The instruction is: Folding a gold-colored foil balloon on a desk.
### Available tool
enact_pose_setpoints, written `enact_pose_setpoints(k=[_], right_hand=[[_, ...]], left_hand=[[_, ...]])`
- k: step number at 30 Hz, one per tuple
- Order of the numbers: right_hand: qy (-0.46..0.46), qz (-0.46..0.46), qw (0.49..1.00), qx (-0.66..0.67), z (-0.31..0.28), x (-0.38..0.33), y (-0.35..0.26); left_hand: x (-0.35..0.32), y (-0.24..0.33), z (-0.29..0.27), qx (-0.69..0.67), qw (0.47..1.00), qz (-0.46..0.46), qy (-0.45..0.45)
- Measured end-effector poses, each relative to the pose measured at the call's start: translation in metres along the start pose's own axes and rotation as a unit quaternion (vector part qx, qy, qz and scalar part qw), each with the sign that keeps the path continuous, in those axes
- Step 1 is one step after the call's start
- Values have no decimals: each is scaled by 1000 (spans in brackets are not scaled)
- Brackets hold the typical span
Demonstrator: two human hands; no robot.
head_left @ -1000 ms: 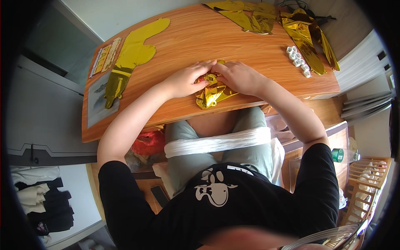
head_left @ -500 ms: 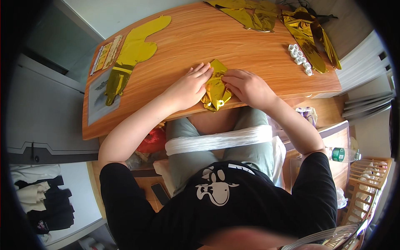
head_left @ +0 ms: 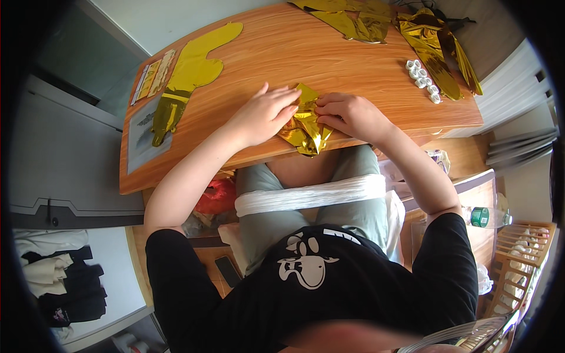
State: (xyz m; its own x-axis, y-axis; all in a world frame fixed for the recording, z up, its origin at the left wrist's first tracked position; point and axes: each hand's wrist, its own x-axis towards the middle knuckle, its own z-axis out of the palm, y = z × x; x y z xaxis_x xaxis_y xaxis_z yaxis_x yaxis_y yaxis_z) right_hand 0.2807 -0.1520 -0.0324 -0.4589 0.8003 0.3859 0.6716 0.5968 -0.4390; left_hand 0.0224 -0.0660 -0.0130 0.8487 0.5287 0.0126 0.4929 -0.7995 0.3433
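A crumpled gold foil balloon (head_left: 308,120), folded and without air, lies at the front edge of the wooden table (head_left: 276,47). Across its left side rests my left hand (head_left: 265,115), fingers stretched out and the thumb lying lower on the foil. My right hand (head_left: 352,120) has its fingers bent together at the balloon's right edge, pinching the foil; the fingertips are partly hidden. The balloon's lower end is bunched and shiny near the table edge, above my lap.
A flat gold foil balloon (head_left: 197,67) lies left, beside a clear plastic bag (head_left: 141,141). More gold foil (head_left: 356,20) lies at the back, and foil (head_left: 426,44) with small white rolls (head_left: 422,79) at back right. A white strand bundle (head_left: 312,194) spans my thighs.
My left hand has shifted slightly left, its fingers more raised and spread. The foil's lower part has opened out wider and its creases have changed. My right hand stays at the right edge.
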Motion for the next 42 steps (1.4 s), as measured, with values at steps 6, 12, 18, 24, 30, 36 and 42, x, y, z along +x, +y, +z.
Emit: enact_pose_setpoints(k=[6,12,18,24,30,36,42], right_hand=[[-29,-1,1000,3,-6,3,-3],[-1,59,989,133,-12,4,8],[139,105,985,16,4,-23,-36],[163,145,975,-37,31,-44,-86],[159,190,968,49,34,-38,-83],[172,272,919,227,39,-28,-97],[149,322,915,193,34,-19,-106]], left_hand=[[25,-16,21,9,988,154,6],[27,-20,31,92,976,195,-1],[21,-8,29,100,981,165,18],[17,-6,35,85,987,131,26],[17,-4,35,99,983,145,46],[19,-5,36,120,984,131,32],[21,-9,39,124,983,133,33]])
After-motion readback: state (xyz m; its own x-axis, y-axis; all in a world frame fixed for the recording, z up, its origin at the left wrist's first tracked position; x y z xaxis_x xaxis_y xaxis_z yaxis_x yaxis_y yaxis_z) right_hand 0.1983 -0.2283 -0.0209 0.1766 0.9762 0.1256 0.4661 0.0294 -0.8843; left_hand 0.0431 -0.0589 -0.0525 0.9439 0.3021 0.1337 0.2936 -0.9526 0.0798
